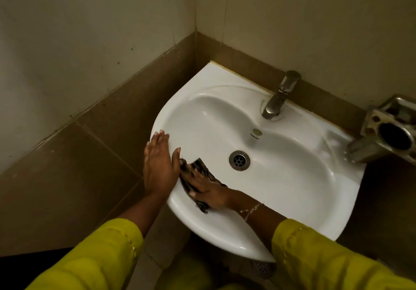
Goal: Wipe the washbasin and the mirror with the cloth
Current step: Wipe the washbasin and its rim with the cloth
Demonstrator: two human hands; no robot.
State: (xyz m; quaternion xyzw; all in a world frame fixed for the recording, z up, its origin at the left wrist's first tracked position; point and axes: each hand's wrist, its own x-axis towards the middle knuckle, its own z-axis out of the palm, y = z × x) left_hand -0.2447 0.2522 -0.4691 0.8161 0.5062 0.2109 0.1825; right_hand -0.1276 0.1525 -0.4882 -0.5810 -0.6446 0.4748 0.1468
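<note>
A white washbasin (292, 177) fills the middle of the view, mounted in a tiled corner. My right hand (209, 190) presses a dark patterned cloth (201, 166) flat against the inside of the bowl at its left front, near the rim. My left hand (158, 163) rests on the basin's left rim with fingers spread, its thumb inside the bowl touching the cloth. The drain (239, 160) lies just right of the cloth. No mirror is in view.
A metal tap (279, 96) stands at the back of the basin. A metal holder (387, 132) juts from the wall over the basin's right end. Brown tiled walls close in on the left and back. A floor drain grate (262, 267) shows below the basin.
</note>
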